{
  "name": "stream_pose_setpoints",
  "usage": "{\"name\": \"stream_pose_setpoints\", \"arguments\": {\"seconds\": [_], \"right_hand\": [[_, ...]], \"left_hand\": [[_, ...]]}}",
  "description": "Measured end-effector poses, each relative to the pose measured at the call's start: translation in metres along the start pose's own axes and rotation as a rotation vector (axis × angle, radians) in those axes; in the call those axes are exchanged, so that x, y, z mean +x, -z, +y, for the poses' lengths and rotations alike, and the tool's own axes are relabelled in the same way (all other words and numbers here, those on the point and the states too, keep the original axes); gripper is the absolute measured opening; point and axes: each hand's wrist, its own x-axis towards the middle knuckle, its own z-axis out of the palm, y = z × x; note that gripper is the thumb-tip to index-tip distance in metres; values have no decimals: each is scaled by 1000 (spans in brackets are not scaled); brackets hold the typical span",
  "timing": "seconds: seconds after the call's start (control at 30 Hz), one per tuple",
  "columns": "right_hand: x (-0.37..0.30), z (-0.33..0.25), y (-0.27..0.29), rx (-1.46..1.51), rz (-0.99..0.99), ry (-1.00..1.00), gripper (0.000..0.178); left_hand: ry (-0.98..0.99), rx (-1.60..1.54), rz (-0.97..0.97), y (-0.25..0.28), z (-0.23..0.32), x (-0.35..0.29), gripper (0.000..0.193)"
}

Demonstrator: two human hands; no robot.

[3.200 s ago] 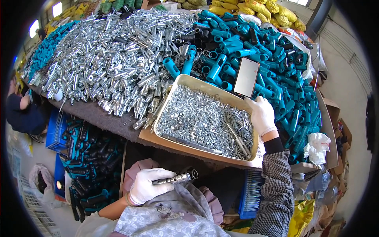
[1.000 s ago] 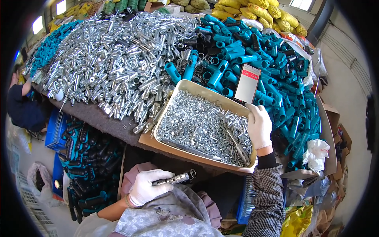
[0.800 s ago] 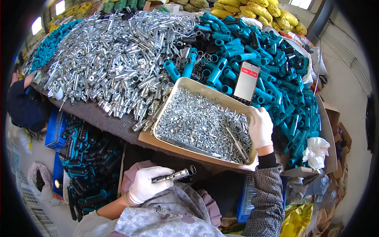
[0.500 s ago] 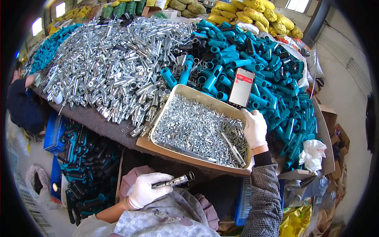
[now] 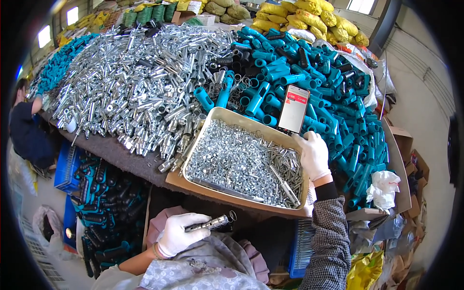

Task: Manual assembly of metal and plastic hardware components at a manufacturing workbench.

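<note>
Above the lap (image 5: 203,265), the left hand (image 5: 180,235) grips a shiny, seemingly stepped cylinder (image 5: 216,223) with a wire coil (image 5: 235,216).

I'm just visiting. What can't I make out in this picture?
All in the head view:
- Part of the metal tube: covered by the left hand.
- Words on the phone: too small to read.
- Whether the right hand touches the phone: too close to tell.
- Floor of the cream tray: buried under small metal pieces.
- Person at far left: partly lost in the picture's dark rim.
</note>
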Motion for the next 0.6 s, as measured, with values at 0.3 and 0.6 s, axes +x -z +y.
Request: {"name": "stream_pose_setpoints", "arguments": {"seconds": [0.3, 0.6], "right_hand": [[-5, -3, -7, 38, 13, -58, 40], [-8, -7, -6, 63, 92, -92, 36]], "left_hand": [[-5, 17, 1, 2, 4, -1, 32], [-76, 39, 19, 3, 6, 0, 31]]}}
